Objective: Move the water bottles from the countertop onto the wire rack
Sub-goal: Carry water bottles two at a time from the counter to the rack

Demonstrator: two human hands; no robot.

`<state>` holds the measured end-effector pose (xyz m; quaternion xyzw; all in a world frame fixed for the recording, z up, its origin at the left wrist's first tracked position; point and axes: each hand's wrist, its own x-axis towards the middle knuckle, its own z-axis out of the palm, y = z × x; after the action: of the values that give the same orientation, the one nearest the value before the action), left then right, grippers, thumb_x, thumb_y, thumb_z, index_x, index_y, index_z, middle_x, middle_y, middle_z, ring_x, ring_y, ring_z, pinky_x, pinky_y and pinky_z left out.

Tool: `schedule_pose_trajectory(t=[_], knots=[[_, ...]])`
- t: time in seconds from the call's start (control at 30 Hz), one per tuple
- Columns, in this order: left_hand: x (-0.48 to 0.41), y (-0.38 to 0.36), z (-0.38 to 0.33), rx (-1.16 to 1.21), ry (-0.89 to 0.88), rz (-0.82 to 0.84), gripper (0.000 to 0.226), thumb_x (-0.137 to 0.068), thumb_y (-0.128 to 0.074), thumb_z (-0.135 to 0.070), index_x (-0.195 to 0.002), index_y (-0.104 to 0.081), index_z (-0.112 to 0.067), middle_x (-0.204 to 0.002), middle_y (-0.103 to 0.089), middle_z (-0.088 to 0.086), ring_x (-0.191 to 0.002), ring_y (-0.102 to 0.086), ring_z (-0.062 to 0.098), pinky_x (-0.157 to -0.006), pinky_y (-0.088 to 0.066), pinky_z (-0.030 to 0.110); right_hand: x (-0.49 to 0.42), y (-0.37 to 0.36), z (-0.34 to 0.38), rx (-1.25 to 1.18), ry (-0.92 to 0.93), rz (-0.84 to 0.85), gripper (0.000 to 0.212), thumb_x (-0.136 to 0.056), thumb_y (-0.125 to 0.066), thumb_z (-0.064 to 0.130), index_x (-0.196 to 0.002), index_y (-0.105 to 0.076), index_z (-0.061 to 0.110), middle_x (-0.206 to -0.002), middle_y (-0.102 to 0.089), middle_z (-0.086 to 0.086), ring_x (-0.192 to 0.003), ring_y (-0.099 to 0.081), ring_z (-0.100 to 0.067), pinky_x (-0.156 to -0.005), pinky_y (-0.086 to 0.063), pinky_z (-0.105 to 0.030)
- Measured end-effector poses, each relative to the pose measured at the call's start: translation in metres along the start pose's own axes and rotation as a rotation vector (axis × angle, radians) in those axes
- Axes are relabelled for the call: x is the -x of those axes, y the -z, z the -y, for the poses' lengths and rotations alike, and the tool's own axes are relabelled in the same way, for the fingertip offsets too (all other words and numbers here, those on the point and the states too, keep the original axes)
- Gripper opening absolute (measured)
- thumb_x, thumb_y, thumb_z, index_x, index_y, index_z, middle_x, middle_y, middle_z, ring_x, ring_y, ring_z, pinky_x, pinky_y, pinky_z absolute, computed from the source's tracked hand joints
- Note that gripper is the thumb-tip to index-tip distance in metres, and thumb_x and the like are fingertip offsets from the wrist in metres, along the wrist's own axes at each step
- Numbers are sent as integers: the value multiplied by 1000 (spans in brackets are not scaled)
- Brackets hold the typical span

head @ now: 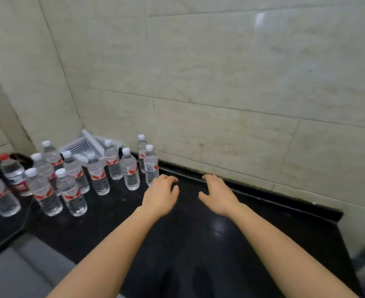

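Centrally, the left hand (160,197) and the right hand (217,196) reach forward side by side, palms down, fingers loosely curled and spread — both empty, neither closed on anything. Bare forearms run back from them to the lower edge of the view. Beneath them lies the countertop (198,244), a glossy black slab that reflects a light spot, with a raised black lip along the wall.

Just beside the left hand's fingertips, to its left, stands the nearest water bottle (151,166): clear ribbed plastic, white screw cap, white label with red marking, upright. Whether the fingers touch it cannot be told. A 2nd bottle (141,152) stands directly behind it against the wall.

Farther left, the remaining water bottles (69,181) stand upright in a loose cluster of the same clear, white-capped kind; 1 red-capped bottle (14,172) with a darker red label sits at the cluster's left side. Behind the cluster, in the corner, rests a white perforated plastic basket (78,146) with a white tube lying across it.

The wall (220,82) is faced in large, pale, marbled tiles with thin grout lines.
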<state>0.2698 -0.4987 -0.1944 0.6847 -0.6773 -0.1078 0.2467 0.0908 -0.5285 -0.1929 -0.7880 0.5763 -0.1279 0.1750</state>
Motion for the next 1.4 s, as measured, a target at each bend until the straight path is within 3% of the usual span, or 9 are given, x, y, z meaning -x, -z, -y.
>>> schedule_pose_trajectory(t=[0.3,0.53,0.67,0.8,0.9,1.0,1.17,1.4], knots=[[-81,10,153,15,175,33,36,-92,-47,-22,-127,-53,-15,-132,-51,7,-121,-47,27,-97,-43,40,-124,-87,66,45,-38,145,58,-94,-54,29,-144,-34,9,-142,-45,-10,-130,-43,-27,-104,-41,-40],[-155,10,216,16,277,-70,52,-93,-48,-23,-139,-33,-5,-144,-38,16,-130,-38,33,-102,-37,46,-218,-112,89,127,38,121,67,-94,-55,32,-150,-24,11,-147,-37,-12,-133,-39,-31,-105,-40,-45],[-195,15,239,-54,226,-46,65,-92,-49,-22,-146,-17,-5,-150,-27,17,-136,-29,34,-105,-34,47,-273,-111,101,151,137,30,70,-92,-59,26,-150,-22,16,-150,-34,-10,-132,-39,-33,-104,-40,-46],[-220,21,251,-144,112,-9,53,-95,-44,-24,-145,-30,-12,-152,-32,9,-134,-37,30,-102,-40,45,-312,-108,116,240,202,33,67,-97,-51,20,-154,-15,17,-159,-23,-7,-138,-33,-31,-110,-35,-42],[-224,22,255,-109,101,-44,42,-95,-46,-27,-136,-47,-16,-139,-51,7,-121,-52,28,-87,-47,41,-322,-113,122,350,206,76,64,-100,-47,21,-154,-15,16,-160,-21,-4,-140,-31,-29,-110,-33,-43],[-223,23,253,-53,135,-76,39,-90,-57,-26,-128,-56,-16,-112,-68,12,-100,-63,30,-75,-47,36,-317,-120,120,441,222,22,75,-93,-59,12,-154,-15,15,-159,-24,-3,-140,-30,-26,-109,-30,-41],[-208,22,242,109,158,-116,35,-81,-68,-23,-115,-60,-13,-100,-70,12,-92,-63,30,-74,-48,35,-299,-116,114,548,290,-34,76,-86,-62,6,-151,-24,13,-146,-40,-6,-132,-34,-27,-103,-30,-38],[-179,16,222,11,11,-77,22,-84,-63,-21,-97,-49,-10,-91,-65,12,-83,-61,31,-67,-49,40,-255,-114,110,545,182,-44,38,-92,-56,19,-127,-48,8,-131,-54,-12,-122,-43,-30,-96,-33,-41]])
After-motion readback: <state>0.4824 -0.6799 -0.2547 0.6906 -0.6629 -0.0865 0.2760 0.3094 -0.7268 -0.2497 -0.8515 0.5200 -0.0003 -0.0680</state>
